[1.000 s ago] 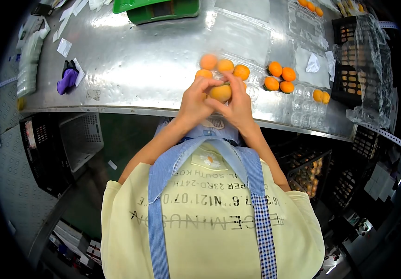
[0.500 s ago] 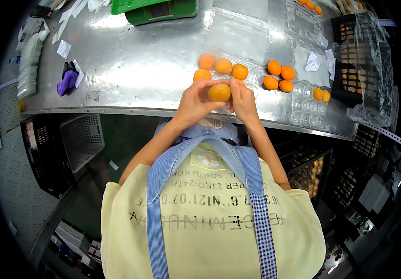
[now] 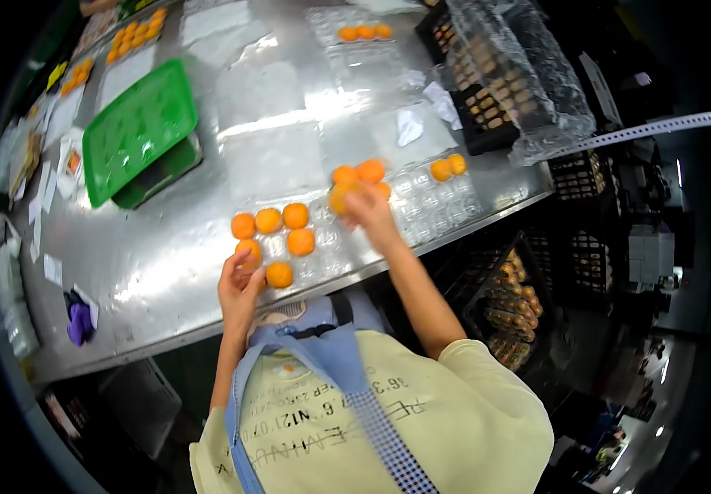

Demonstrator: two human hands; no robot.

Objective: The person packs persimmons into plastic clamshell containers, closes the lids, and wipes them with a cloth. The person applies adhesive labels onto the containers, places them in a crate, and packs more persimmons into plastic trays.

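Observation:
My left hand [image 3: 238, 284] is at the near left corner of a clear plastic tray [image 3: 328, 262], thumb and fingers curled against an orange [image 3: 247, 251]. Several more oranges sit in that tray, one of them [image 3: 279, 275] just right of my thumb. My right hand [image 3: 369, 216], smeared by motion, has its fingers closed on an orange [image 3: 341, 198] over a small group of oranges [image 3: 370, 170] to the right. The fingertips and part of that group are hidden behind the hand.
A green lidded bin [image 3: 143, 128] stands at the left. On the right are another clear tray with two oranges [image 3: 449, 168], white paper [image 3: 409, 128] and a black crate [image 3: 487, 119] under plastic film. A purple item [image 3: 79, 324] lies near the left edge. Below the table is a fruit-filled crate [image 3: 512, 305].
The view has turned and shifted. My hands, together around one orange before, are now apart: the left at the tray's left side, the right over the group to the right.

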